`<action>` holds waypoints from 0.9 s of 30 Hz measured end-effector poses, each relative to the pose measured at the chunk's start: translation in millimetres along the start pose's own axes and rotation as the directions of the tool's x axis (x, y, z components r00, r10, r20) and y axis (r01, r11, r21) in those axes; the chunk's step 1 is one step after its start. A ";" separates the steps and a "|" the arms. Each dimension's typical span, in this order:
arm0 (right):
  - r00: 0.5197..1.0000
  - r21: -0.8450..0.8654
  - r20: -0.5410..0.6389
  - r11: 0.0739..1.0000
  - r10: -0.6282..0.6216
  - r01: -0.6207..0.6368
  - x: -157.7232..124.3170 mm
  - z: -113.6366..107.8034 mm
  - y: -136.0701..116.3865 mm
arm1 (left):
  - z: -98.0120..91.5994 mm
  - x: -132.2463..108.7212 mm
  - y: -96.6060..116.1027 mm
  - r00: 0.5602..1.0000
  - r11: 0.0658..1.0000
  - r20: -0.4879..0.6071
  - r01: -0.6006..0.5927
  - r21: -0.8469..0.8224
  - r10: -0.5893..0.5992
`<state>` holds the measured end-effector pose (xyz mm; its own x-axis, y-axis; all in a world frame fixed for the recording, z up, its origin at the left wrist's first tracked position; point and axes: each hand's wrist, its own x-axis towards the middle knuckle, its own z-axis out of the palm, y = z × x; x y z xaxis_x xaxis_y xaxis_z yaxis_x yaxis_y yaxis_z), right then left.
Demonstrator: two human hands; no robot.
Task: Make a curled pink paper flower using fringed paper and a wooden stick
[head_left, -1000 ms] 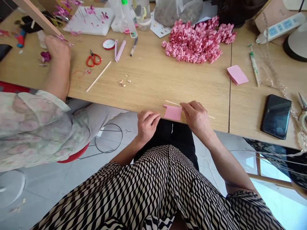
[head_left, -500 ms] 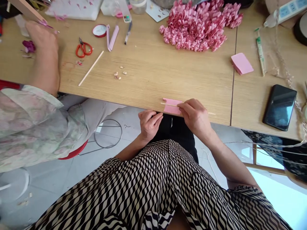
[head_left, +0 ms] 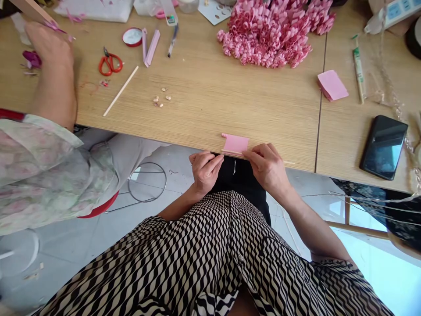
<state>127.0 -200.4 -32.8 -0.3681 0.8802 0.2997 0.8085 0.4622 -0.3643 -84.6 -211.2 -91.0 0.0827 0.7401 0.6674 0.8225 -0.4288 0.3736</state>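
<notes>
A small pink paper sheet (head_left: 236, 143) lies at the table's near edge, with a little curled bit at its far left corner. Along its near side rests a thin wooden stick (head_left: 233, 152). My right hand (head_left: 268, 166) pinches that stick near the paper's right side, and the stick's other end pokes out past the hand. Just below the paper's near left corner is my left hand (head_left: 205, 171), thumb and finger pressed together at the table edge. What sits between those fingertips, if anything, is hidden.
Curled pink paper pieces (head_left: 266, 37) are heaped at the back. A pink paper stack (head_left: 333, 85) and a phone (head_left: 384, 147) lie right. Red-handled scissors (head_left: 110, 62), a pale stick (head_left: 121, 91) and small beige bits (head_left: 161, 98) lie left, near another person's hand (head_left: 51, 44).
My right hand has drawn the stick toward me, from across the paper's middle to its near side. My left hand stays almost where it was. The view has shifted slightly.
</notes>
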 end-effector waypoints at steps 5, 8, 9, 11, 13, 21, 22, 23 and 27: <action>0.999 0.036 -0.032 0.999 0.029 -0.028 7.8 -1.3 -3.9 | 0.6 0.9 1.6 1.000 1.000 0.010 0.027 0.011 -0.027; 1.000 -0.020 0.003 1.000 -0.015 0.015 15.7 1.6 -10.9 | 0.1 1.7 2.5 1.000 0.999 -0.009 0.029 -0.023 -0.029; 0.999 -0.059 0.024 0.998 -0.037 0.038 17.3 3.0 -13.0 | -0.2 2.0 2.6 0.999 0.999 -0.028 0.015 -0.051 -0.017; 0.996 -0.136 0.059 0.988 -0.067 0.074 18.0 5.7 -15.8 | -0.4 2.5 2.6 0.998 0.995 -0.066 -0.017 -0.094 0.011; 0.995 -0.179 0.070 0.980 -0.077 0.088 16.3 7.6 -16.5 | -0.3 3.0 2.5 0.995 0.994 -0.093 -0.039 -0.100 0.029; 0.997 -0.144 -0.032 0.987 -0.074 0.068 5.2 1.9 -11.7 | 3.3 0.1 3.2 0.997 0.995 -0.072 -0.022 -0.099 0.014; 0.997 -0.148 -0.041 0.987 -0.070 0.063 3.0 0.9 -11.1 | 3.5 -0.5 3.4 0.998 0.995 -0.067 -0.020 -0.102 0.013; 0.997 -0.155 -0.046 0.986 -0.068 0.060 0.6 0.2 -10.5 | 3.6 -0.9 3.6 0.998 0.994 -0.063 -0.022 -0.105 0.015; 0.995 -0.173 -0.067 0.983 -0.075 0.063 -7.9 1.8 -7.1 | 4.3 -1.4 4.8 0.998 0.992 -0.053 -0.037 -0.121 0.031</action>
<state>123.3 -210.5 -34.2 -0.3961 0.8337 0.3847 0.8511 0.4906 -0.1870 -78.4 -212.1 -92.9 0.0783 0.6981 0.7117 0.7451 -0.5153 0.4234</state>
